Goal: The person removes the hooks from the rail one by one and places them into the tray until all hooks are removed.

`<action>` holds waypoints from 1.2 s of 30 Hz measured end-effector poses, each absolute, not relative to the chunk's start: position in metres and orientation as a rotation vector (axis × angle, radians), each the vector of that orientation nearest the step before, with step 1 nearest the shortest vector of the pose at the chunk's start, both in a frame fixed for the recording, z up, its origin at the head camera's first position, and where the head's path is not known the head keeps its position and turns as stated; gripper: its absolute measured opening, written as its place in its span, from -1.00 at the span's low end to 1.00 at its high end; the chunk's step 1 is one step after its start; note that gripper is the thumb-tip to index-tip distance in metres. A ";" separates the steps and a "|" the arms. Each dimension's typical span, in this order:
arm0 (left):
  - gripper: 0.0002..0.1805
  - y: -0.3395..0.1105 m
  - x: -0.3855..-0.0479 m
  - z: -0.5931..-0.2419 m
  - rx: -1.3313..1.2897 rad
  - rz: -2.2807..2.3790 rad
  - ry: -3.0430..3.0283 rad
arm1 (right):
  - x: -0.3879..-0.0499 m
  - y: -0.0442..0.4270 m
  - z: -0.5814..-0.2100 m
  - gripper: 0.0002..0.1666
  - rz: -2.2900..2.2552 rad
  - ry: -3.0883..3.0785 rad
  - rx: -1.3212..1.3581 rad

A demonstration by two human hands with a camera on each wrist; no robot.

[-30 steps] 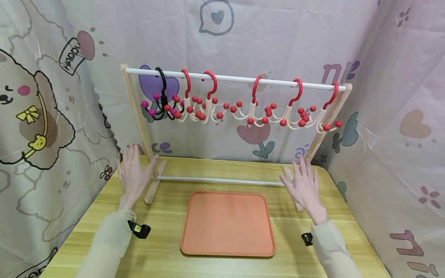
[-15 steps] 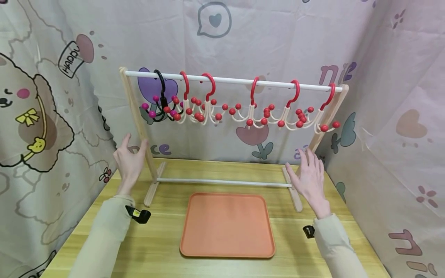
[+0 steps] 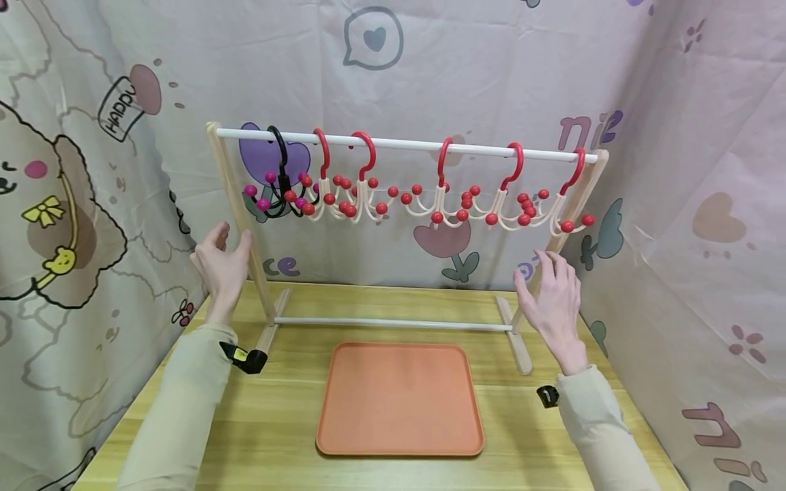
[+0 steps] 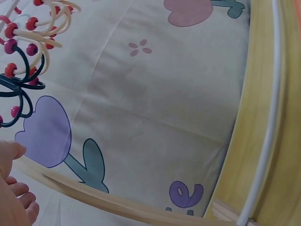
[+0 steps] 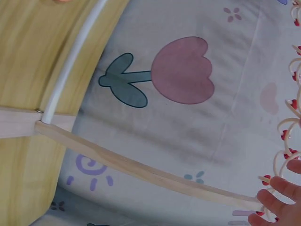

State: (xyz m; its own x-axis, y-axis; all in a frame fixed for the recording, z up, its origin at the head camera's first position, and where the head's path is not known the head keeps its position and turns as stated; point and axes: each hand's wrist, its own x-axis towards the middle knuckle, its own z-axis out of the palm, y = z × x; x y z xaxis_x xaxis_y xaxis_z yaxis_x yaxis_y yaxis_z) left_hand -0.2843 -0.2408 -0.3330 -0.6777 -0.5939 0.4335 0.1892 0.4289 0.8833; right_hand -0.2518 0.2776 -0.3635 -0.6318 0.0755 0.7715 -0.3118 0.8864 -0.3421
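Note:
A wooden rack with a white top rod (image 3: 405, 144) carries a black hook hanger (image 3: 284, 179) with magenta tips at the left and several cream-and-red hook hangers (image 3: 439, 198) along the rest. My left hand (image 3: 222, 267) is beside the left wooden post (image 3: 236, 204), fingers bent, thumb apart, holding nothing. In the left wrist view, the left hand (image 4: 13, 193) shows at the lower left edge. Beside the right post (image 3: 580, 198), my right hand (image 3: 554, 303) has its fingers slightly bent and spread, with nothing in them; in the right wrist view those fingers (image 5: 277, 195) overlap the post's end.
An orange tray (image 3: 400, 401) lies on the wooden table (image 3: 270, 423) in front of the rack. The rack's lower white rod (image 3: 393, 322) runs behind it, between two wooden feet (image 3: 519, 344). Patterned curtains (image 3: 368, 88) surround the table at the back and sides.
Both hands have risen along the posts. The left fingers, straighter a second ago, are now bent; the right hand has shifted slightly outward. The rack and tray keep their places.

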 end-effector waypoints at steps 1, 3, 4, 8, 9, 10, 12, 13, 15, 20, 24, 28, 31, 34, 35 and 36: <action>-0.43 -0.241 -0.286 -0.331 0.344 -1.322 -1.918 | -0.252 0.278 -0.361 -0.36 0.575 -2.175 0.168; -0.46 -0.241 -0.289 -0.328 0.340 -1.311 -1.895 | -0.253 0.277 -0.356 -0.39 0.586 -2.148 0.164; -0.47 -0.240 -0.290 -0.327 0.334 -1.307 -1.885 | -0.253 0.277 -0.354 -0.41 0.592 -2.132 0.162; -0.50 -0.239 -0.294 -0.323 0.313 -1.305 -1.873 | -0.254 0.277 -0.344 -0.46 0.614 -2.061 0.152; -0.50 -0.238 -0.295 -0.322 0.309 -1.311 -1.872 | -0.254 0.276 -0.341 -0.47 0.621 -2.046 0.153; -0.50 -0.238 -0.296 -0.321 0.308 -1.320 -1.871 | -0.254 0.276 -0.339 -0.48 0.627 -2.034 0.155; -0.51 -0.238 -0.297 -0.320 0.316 -1.331 -1.869 | -0.253 0.276 -0.334 -0.49 0.645 -2.014 0.161; -0.52 -0.238 -0.298 -0.319 0.322 -1.334 -1.867 | -0.253 0.275 -0.331 -0.49 0.655 -2.004 0.164; -0.55 -0.238 -0.299 -0.318 0.337 -1.326 -1.862 | -0.253 0.275 -0.327 -0.51 0.675 -1.991 0.167; -0.60 -0.238 -0.303 -0.315 0.362 -1.284 -1.840 | -0.255 0.275 -0.315 -0.53 0.700 -1.951 0.162; -0.64 -0.239 -0.306 -0.315 0.364 -1.272 -1.809 | -0.259 0.276 -0.304 -0.54 0.705 -1.912 0.156; -0.66 -0.240 -0.308 -0.314 0.360 -1.276 -1.790 | -0.262 0.277 -0.294 -0.53 0.707 -1.911 0.154; -0.68 -0.240 -0.310 -0.314 0.363 -1.270 -1.792 | -0.263 0.278 -0.288 -0.53 0.721 -1.910 0.139; -0.69 -0.241 -0.311 -0.314 0.362 -1.269 -1.794 | -0.264 0.277 -0.282 -0.53 0.752 -1.898 0.114; -0.70 -0.241 -0.311 -0.314 0.363 -1.269 -1.795 | -0.265 0.278 -0.280 -0.53 0.758 -1.891 0.107; -0.70 -0.241 -0.311 -0.314 0.363 -1.270 -1.796 | -0.265 0.278 -0.278 -0.54 0.764 -1.885 0.103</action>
